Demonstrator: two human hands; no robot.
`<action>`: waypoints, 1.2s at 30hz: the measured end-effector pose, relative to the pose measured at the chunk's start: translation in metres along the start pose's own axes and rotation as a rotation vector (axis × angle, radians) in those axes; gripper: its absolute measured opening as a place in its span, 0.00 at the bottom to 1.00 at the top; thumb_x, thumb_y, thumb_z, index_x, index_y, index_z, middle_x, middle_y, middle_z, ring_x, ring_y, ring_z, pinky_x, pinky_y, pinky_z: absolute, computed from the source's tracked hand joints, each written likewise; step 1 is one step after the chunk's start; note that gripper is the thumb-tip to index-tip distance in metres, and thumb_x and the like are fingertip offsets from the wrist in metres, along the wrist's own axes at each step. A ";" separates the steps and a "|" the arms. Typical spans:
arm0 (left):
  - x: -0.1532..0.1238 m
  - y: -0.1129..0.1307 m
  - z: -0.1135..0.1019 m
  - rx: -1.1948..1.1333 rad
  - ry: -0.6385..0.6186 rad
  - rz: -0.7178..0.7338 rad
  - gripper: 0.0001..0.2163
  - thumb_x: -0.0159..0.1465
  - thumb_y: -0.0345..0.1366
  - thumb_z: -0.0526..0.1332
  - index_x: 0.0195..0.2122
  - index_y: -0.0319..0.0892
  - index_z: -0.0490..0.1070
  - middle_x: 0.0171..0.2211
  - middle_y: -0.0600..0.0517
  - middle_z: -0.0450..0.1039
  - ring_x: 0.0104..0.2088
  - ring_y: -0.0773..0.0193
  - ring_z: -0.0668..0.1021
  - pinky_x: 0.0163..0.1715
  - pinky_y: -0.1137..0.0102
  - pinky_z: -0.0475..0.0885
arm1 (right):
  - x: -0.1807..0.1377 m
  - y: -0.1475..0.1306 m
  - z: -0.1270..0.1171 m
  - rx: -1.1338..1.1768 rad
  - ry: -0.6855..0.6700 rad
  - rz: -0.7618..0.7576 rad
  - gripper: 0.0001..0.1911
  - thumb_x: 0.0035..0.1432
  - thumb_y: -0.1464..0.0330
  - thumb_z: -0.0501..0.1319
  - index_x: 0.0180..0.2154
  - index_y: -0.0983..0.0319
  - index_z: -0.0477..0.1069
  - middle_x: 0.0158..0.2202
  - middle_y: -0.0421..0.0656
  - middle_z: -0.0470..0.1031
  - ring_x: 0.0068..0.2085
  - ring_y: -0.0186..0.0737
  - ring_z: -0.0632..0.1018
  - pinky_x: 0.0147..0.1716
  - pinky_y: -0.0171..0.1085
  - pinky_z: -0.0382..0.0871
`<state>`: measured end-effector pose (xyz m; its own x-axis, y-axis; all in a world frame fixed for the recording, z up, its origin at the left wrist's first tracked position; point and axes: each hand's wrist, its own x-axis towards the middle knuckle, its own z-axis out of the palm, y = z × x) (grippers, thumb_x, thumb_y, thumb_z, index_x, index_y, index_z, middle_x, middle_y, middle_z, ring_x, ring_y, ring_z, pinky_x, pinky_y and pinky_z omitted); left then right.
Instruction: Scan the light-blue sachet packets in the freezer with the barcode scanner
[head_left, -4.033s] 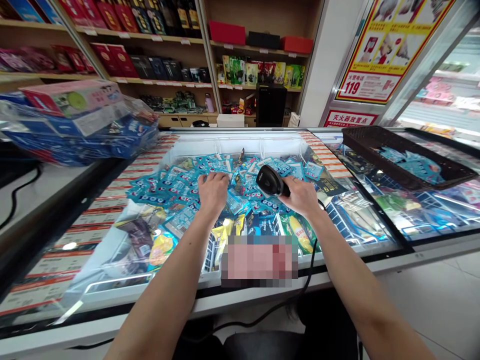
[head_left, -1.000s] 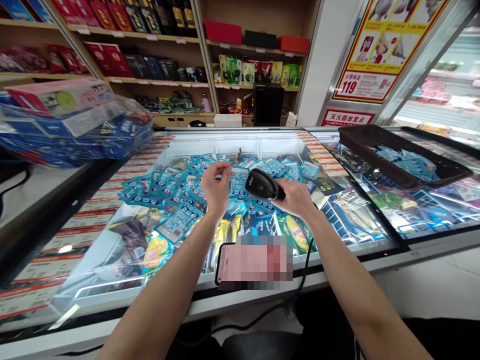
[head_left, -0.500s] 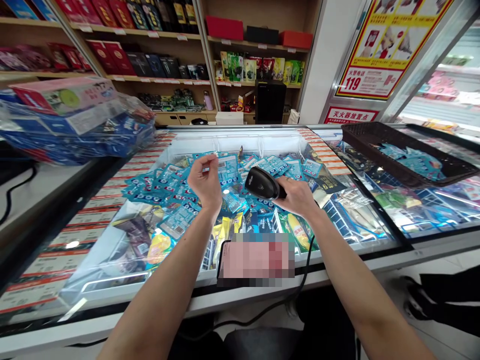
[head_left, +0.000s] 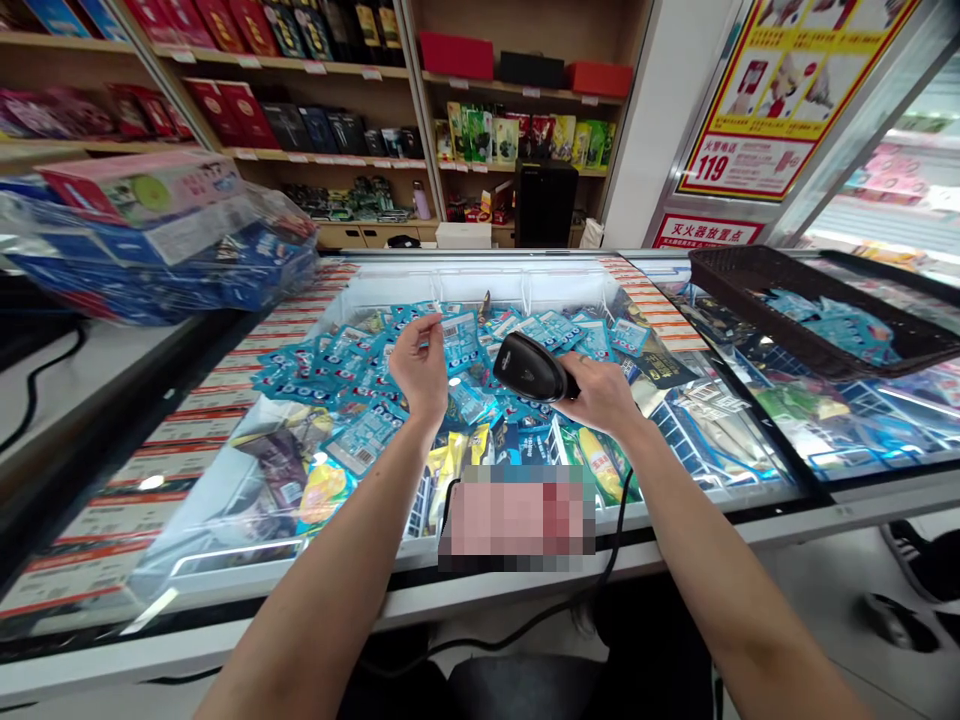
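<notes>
My left hand [head_left: 420,368] is raised over the open chest freezer [head_left: 480,275] and pinches a blue packet [head_left: 459,342] upright by its edge, barcode side facing right. My right hand [head_left: 600,395] grips a black corded barcode scanner [head_left: 529,366], whose head points left at that packet from a short distance. Below both hands lies a heap of several similar blue packets [head_left: 337,365]. A phone [head_left: 517,518] with a blurred screen rests on the freezer's near rim.
A black mesh basket [head_left: 810,305] holding blue packets sits on the glass lid to the right. Wrapped boxes [head_left: 150,235] are stacked on the counter at left. Shelves of goods [head_left: 315,110] line the back wall. Another person's shoes [head_left: 915,580] show at lower right.
Four seconds ago my left hand lay flat on the packets; it has since lifted one packet up. The scanner has stayed aimed at it. Someone's shoes have come into view at right.
</notes>
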<state>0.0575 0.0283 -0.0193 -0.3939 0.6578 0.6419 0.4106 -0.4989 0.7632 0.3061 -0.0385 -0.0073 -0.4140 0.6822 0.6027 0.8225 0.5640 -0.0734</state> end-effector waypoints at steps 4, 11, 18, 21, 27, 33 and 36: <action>0.001 -0.003 -0.001 0.008 0.014 -0.007 0.12 0.62 0.41 0.57 0.42 0.43 0.73 0.37 0.50 0.75 0.35 0.67 0.76 0.35 0.73 0.70 | 0.000 -0.001 -0.002 0.000 -0.005 -0.019 0.15 0.55 0.62 0.58 0.44 0.61 0.69 0.35 0.42 0.76 0.33 0.36 0.75 0.29 0.33 0.58; 0.000 -0.002 -0.001 0.013 0.004 0.004 0.11 0.62 0.41 0.56 0.42 0.43 0.73 0.37 0.50 0.76 0.36 0.67 0.77 0.36 0.73 0.71 | 0.000 -0.002 -0.005 -0.006 0.002 -0.045 0.15 0.55 0.62 0.58 0.43 0.61 0.69 0.34 0.42 0.76 0.33 0.37 0.75 0.29 0.33 0.58; -0.002 0.001 0.000 0.035 -0.012 -0.014 0.11 0.62 0.41 0.56 0.41 0.43 0.73 0.37 0.51 0.75 0.37 0.67 0.76 0.38 0.72 0.71 | 0.001 -0.002 -0.005 -0.011 -0.061 -0.017 0.16 0.56 0.61 0.57 0.44 0.62 0.69 0.35 0.43 0.76 0.35 0.38 0.75 0.30 0.34 0.58; 0.004 0.000 -0.004 0.056 0.016 0.001 0.11 0.63 0.41 0.56 0.41 0.43 0.73 0.37 0.52 0.75 0.36 0.67 0.76 0.39 0.72 0.71 | 0.001 -0.001 -0.006 -0.025 -0.072 0.016 0.16 0.57 0.60 0.57 0.44 0.61 0.69 0.37 0.44 0.76 0.36 0.39 0.75 0.31 0.34 0.59; 0.020 -0.017 -0.029 0.311 0.078 0.003 0.11 0.63 0.38 0.55 0.42 0.43 0.73 0.37 0.49 0.74 0.39 0.62 0.75 0.47 0.64 0.68 | 0.001 0.005 -0.007 -0.173 -0.058 0.254 0.15 0.55 0.61 0.58 0.42 0.62 0.70 0.37 0.46 0.77 0.36 0.44 0.76 0.31 0.36 0.60; 0.001 -0.008 -0.032 0.714 -0.160 0.185 0.21 0.55 0.40 0.64 0.51 0.47 0.69 0.63 0.43 0.56 0.63 0.44 0.58 0.60 0.46 0.49 | 0.002 0.006 -0.009 -0.193 -0.115 0.319 0.15 0.53 0.62 0.59 0.41 0.63 0.71 0.38 0.48 0.77 0.36 0.47 0.76 0.32 0.38 0.61; -0.008 -0.004 -0.028 0.742 -0.351 0.248 0.17 0.58 0.39 0.61 0.49 0.48 0.70 0.64 0.46 0.54 0.65 0.44 0.54 0.61 0.42 0.42 | 0.002 0.006 -0.009 -0.191 -0.134 0.318 0.15 0.53 0.62 0.60 0.41 0.63 0.71 0.38 0.48 0.77 0.36 0.47 0.76 0.32 0.38 0.61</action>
<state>0.0361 0.0096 -0.0253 0.0056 0.7760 0.6307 0.9314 -0.2336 0.2792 0.3136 -0.0381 0.0005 -0.1638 0.8706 0.4638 0.9703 0.2270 -0.0833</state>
